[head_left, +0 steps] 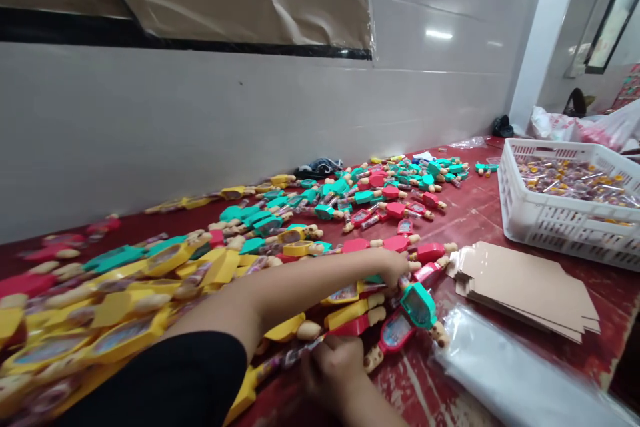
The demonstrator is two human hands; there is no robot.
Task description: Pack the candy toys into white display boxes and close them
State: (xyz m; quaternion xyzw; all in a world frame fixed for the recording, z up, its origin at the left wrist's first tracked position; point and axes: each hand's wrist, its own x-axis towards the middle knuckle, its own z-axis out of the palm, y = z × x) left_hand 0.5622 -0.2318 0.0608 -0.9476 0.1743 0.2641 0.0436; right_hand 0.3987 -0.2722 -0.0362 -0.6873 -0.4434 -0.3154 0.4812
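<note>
Plastic pcs (267, 225) loose mid-frame; clear bags (520, 370) lower R look unfilled. R hand (336, 363) curled, L hand (395, 270) part hidden; can't tell grips.

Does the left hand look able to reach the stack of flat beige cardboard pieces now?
Probably yes: the left hand is close to the beige cardboard stack, and what lies between them, mainly small red plastic pieces, looks low enough to pass over.

No lettering, label or number is legible here
</note>
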